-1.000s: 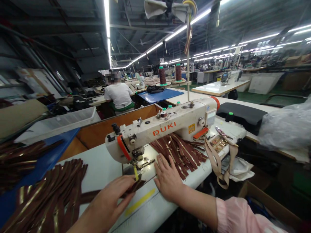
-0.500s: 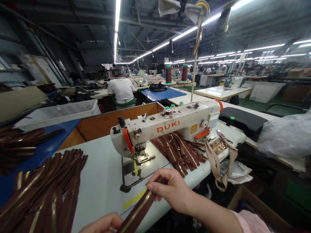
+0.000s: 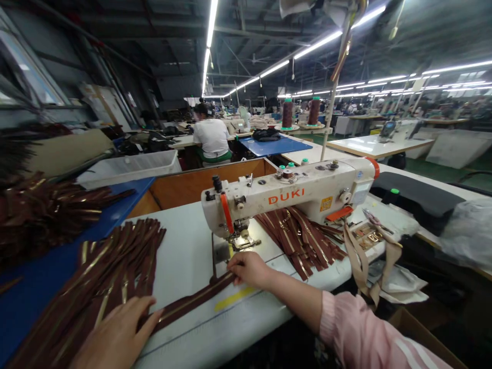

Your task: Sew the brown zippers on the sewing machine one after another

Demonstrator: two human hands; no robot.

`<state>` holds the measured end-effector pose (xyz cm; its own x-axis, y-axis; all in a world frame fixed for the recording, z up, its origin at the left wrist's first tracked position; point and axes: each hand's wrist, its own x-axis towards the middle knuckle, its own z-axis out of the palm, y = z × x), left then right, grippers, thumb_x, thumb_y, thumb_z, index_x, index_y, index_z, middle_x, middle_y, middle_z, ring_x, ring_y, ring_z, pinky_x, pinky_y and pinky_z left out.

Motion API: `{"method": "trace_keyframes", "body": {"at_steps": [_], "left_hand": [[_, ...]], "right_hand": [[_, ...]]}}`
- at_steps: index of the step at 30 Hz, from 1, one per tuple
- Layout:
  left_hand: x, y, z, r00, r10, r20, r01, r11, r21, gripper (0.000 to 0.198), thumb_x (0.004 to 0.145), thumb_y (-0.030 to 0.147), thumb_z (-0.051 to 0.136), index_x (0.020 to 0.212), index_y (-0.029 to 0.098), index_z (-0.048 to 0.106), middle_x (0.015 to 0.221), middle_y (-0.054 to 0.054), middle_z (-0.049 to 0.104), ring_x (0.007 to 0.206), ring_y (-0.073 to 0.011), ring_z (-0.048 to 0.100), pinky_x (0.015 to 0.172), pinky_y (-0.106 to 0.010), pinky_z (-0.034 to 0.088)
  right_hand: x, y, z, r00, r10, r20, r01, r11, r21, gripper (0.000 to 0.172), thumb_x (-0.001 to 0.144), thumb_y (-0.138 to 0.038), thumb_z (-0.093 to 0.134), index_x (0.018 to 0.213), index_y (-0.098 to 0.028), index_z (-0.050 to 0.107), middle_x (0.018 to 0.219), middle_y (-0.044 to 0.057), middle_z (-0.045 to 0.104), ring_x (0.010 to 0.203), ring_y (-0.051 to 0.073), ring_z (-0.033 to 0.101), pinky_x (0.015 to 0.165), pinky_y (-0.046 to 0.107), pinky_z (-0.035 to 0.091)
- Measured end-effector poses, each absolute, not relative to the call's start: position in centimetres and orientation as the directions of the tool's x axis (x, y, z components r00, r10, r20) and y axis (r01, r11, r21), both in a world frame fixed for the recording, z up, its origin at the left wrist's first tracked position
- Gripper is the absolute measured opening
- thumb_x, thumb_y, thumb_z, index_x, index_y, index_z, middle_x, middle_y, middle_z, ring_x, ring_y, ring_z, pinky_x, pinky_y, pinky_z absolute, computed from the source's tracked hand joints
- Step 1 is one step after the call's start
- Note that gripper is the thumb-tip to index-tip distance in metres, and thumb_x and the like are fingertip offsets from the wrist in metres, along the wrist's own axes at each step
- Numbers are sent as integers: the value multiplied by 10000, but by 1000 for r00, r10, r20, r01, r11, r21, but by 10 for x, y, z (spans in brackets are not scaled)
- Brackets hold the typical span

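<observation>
A white DUKI industrial sewing machine (image 3: 288, 197) stands on a white table (image 3: 184, 256), with its presser foot (image 3: 242, 242) at the left end. My right hand (image 3: 248, 269) pinches one end of a brown zipper with gold teeth (image 3: 192, 302), just in front of the foot. That zipper lies stretched across the table to my left hand (image 3: 117, 333), whose fingers lie on it and on a pile of brown zippers (image 3: 115, 266). More zippers (image 3: 300, 241) lie in a heap behind the machine's head.
A blue board (image 3: 42, 287) holds a further zipper bundle (image 3: 42, 218). Beige straps (image 3: 361, 261) hang beside a tray of metal buckles (image 3: 367, 237). A seated co-worker (image 3: 211, 138) faces away beyond a white plastic bin (image 3: 130, 169).
The zipper now lies flat along the table instead of being held up. My right hand has moved left toward the presser foot, and my left hand has come up onto the pile.
</observation>
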<state>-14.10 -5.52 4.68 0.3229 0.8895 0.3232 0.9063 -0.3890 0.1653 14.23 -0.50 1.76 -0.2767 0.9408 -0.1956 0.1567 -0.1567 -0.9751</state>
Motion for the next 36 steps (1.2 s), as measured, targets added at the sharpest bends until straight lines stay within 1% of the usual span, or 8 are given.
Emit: {"method": "trace_keyframes", "body": {"at_steps": [3, 7, 12, 17, 22, 27, 31, 36], "left_hand": [[-104, -62, 40, 352, 827, 439, 912, -408, 36, 271, 837, 410, 438, 907, 221, 618, 924, -74, 686, 858, -274, 649, 781, -418, 530], [-43, -65, 36, 515, 737, 438, 814, -580, 18, 254, 857, 242, 433, 1041, 197, 603, 1032, -83, 667, 941, -236, 621, 830, -372, 511], [-6, -55, 30, 619, 647, 446, 736, -675, -42, 256, 868, 77, 381, 946, 159, 610, 903, -84, 647, 829, -223, 593, 770, -369, 509], [-4, -44, 25, 641, 617, 457, 712, -700, -56, 254, 894, 56, 385, 812, 157, 604, 791, -64, 608, 757, -211, 576, 705, -345, 508], [-6, -38, 18, 559, 643, 524, 727, -684, 65, 242, 910, 81, 418, 802, 169, 616, 786, -47, 613, 757, -191, 571, 700, -325, 507], [-5, -35, 17, 475, 680, 558, 710, -671, 213, 232, 925, 137, 430, 814, 177, 630, 784, -41, 628, 762, -185, 578, 696, -324, 515], [-5, -33, 17, 440, 689, 576, 689, -670, 276, 235, 927, 160, 434, 807, 180, 634, 788, -40, 642, 762, -181, 590, 694, -323, 522], [-7, -32, 14, 404, 718, 566, 674, -652, 346, 205, 899, 153, 464, 809, 183, 646, 811, -43, 654, 783, -182, 596, 712, -328, 524]], "right_hand": [[146, 0, 15, -330, 915, -232, 139, -196, -971, 64, 812, -187, 609, 775, -180, 660, 469, -69, 530, 444, 110, 578, 544, 231, 496], [150, 4, 14, -394, 886, -247, 116, -218, -969, 106, 820, -273, 631, 810, -168, 646, 502, -52, 570, 459, 111, 593, 550, 240, 515], [157, 5, 18, -442, 861, -252, 85, -240, -967, 149, 858, -293, 582, 863, -155, 638, 618, -7, 642, 526, 119, 633, 569, 245, 533], [161, 8, 18, -419, 876, -238, 92, -220, -971, 155, 873, -237, 521, 946, -154, 631, 715, 17, 673, 549, 120, 637, 569, 249, 531], [179, 4, 19, -314, 949, 19, 274, 110, -955, 251, 772, -30, 494, 899, -162, 665, 828, 24, 672, 639, 111, 608, 644, 243, 502], [190, -4, 21, -429, 848, 312, 423, 494, -760, 252, 710, -7, 609, 837, -200, 709, 809, 19, 652, 799, 155, 573, 746, 262, 451], [184, 0, 16, -444, 809, 386, 438, 572, -694, 124, 745, -71, 668, 773, -186, 706, 761, 23, 652, 767, 153, 568, 731, 256, 435], [182, 3, 14, -473, 782, 405, 430, 606, -669, 115, 803, -91, 633, 761, -176, 697, 761, 28, 661, 780, 151, 574, 739, 248, 428]]}}
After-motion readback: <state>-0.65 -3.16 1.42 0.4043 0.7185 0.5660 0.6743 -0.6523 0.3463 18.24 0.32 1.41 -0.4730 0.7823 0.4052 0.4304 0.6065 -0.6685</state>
